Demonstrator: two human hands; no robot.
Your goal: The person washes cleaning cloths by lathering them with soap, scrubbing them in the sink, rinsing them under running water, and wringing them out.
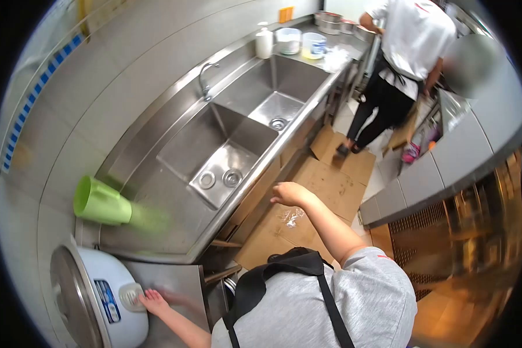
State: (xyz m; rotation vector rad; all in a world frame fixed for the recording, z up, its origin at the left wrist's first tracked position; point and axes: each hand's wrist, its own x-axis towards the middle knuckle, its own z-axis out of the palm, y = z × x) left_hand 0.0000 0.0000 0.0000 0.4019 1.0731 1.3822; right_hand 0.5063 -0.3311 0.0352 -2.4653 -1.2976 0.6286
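Observation:
My left hand reaches toward the front of a large white rice cooker with a steel lid. Its fingers are stretched out, with the tips at the pale handle or latch plate; whether they press it I cannot tell. Over the cardboard floor, beside the sink's front edge, my right hand hangs in the air with fingers curled downward. Nothing shows in it. A green plastic pitcher stands on the steel drainboard behind the cooker.
A double steel sink with a tap runs along the wall. A pump bottle and plastic tubs stand beyond it. Flattened cardboard covers the floor, with clear plastic on it. A co-worker bends at the back right.

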